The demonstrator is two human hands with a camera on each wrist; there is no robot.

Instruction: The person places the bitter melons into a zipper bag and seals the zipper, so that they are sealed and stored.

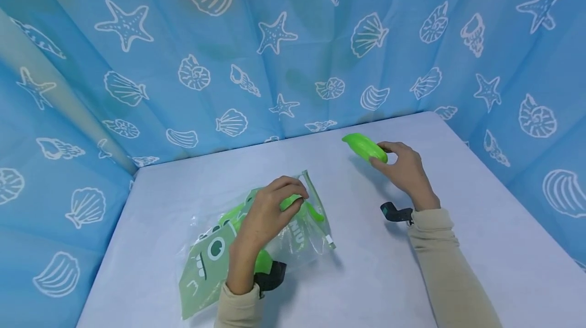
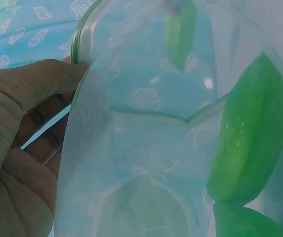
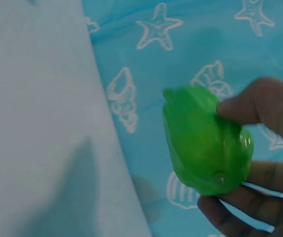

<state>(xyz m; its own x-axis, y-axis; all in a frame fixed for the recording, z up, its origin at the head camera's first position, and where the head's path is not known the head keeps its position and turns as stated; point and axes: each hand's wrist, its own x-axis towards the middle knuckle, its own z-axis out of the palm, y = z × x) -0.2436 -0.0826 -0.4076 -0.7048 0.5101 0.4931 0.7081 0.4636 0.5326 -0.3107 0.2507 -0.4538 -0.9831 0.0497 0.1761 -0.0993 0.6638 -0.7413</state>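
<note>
My right hand holds a bright green, ridged toy fruit above the right part of the table, its pointed end facing left. In the right wrist view, the thumb and fingers pinch the toy fruit by one side. My left hand pinches the rim of a clear zip bag between thumb and fingers. Printed on the bag is a green cartoon face with an eye and teeth. Through the plastic in the left wrist view shows another green toy fruit, touching a further green piece below it.
A white table lies under both hands. Blue curtains with white shells and starfish stand along its back and sides. The bag's white slider sits at its right end. Each wrist carries a small black camera.
</note>
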